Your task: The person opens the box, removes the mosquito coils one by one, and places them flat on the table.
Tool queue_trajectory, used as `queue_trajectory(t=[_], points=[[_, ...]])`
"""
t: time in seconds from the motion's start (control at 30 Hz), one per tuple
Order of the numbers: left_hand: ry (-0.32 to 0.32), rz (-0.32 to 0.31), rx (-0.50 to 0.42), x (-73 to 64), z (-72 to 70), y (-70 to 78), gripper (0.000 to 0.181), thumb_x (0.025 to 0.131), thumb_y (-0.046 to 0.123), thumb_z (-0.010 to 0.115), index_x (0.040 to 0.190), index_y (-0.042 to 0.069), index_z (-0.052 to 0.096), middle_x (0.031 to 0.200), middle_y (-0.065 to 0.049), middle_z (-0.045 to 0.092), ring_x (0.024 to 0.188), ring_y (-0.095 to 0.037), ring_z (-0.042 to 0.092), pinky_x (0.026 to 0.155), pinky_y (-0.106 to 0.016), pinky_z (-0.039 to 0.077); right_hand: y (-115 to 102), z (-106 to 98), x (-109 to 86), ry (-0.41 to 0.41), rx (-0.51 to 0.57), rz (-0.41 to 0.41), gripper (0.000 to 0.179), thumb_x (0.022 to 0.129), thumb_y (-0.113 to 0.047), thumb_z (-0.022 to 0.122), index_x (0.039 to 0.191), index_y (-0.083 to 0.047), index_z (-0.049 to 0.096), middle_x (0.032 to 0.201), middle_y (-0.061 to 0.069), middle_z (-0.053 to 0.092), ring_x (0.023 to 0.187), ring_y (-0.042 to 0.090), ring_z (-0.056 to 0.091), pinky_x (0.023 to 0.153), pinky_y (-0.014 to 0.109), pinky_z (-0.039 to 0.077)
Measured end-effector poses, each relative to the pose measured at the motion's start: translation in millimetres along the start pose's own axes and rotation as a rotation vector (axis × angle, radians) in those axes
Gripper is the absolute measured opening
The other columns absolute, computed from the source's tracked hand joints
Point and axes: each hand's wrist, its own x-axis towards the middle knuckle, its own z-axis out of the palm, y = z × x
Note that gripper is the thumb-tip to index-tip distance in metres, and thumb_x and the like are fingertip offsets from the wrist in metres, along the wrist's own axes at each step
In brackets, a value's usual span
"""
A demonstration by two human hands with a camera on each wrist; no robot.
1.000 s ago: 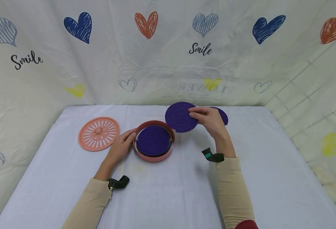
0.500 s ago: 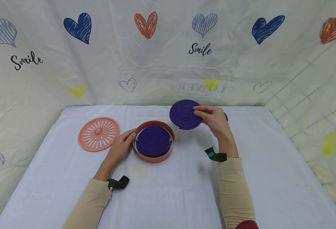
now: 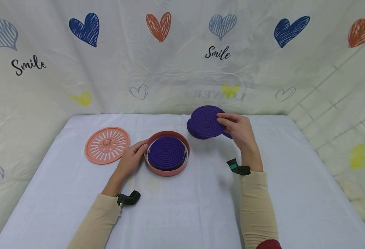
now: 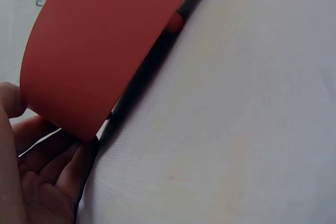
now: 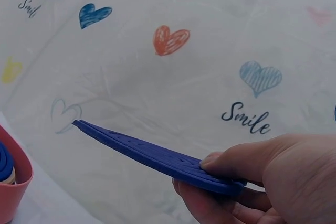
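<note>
My right hand (image 3: 240, 131) pinches a flat purple mosquito coil (image 3: 208, 119) at its edge, thumb on top and fingers below. The right wrist view shows this coil (image 5: 152, 153) nearly edge-on, tilted. More purple coil (image 3: 195, 130) shows past its lower left edge, partly hidden. With my left hand (image 3: 132, 159) I hold the side of a round reddish coil holder (image 3: 167, 174). Inside it lies another purple coil (image 3: 167, 153). In the left wrist view, thumb and fingers are at the end of the holder's red wall (image 4: 100, 51), close over the cloth.
A round orange lid (image 3: 103, 157) with radiating slots and a knob lies left of the holder, close by my left hand. White cloth (image 3: 182, 211) covers the table. Behind it hangs a pale curtain (image 3: 182, 69) printed with hearts.
My right hand has moved right and slightly farther back with the coil, away from the holder. Purple now shows at the coil's lower left; the piece right of my hand is out of sight.
</note>
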Motion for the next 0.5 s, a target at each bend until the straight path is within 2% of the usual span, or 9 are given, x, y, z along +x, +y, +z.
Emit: queue_trajectory(t=[0.5], points=[[-0.011, -0.013, 0.007, -0.1, 0.2, -0.3, 0.047, 0.104, 0.046, 0.048, 0.141, 0.019, 0.060, 0.139, -0.006, 0.064, 0.137, -0.025, 0.053, 0.116, -0.049, 0.042, 2.7, -8.3, 1.7, 0.034, 0.126, -0.024, 0.022, 0.089, -0.010, 0.076, 0.110, -0.004, 0.077, 0.097, -0.004, 0.072, 0.078, 0.005, 0.068, 0.070, 0.017, 0.059]])
